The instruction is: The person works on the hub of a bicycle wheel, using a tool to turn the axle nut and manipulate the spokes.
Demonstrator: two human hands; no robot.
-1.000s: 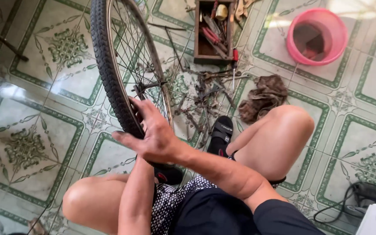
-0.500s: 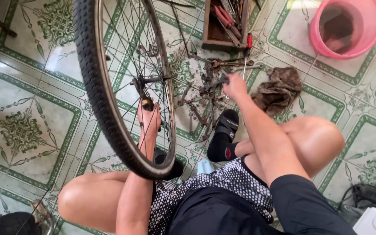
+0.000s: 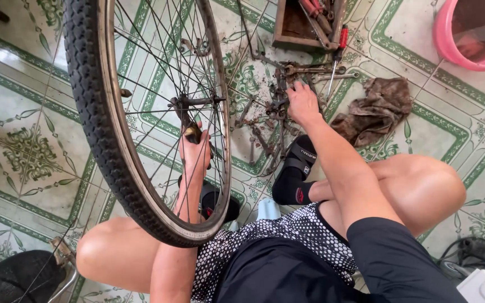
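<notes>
The black-tyred, wire-spoked bicycle wheel (image 3: 141, 112) stands upright between the knees, tyre on its rim, left hand (image 3: 195, 151) closed near its hub – right of it, the right hand (image 3: 303, 104) reaches with curled fingers into rusty metal tools (image 3: 270, 123), grasp unclear.

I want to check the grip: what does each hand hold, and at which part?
The left hand grips the bicycle wheel near its hub; the right hand only touches tools on the floor.
</notes>
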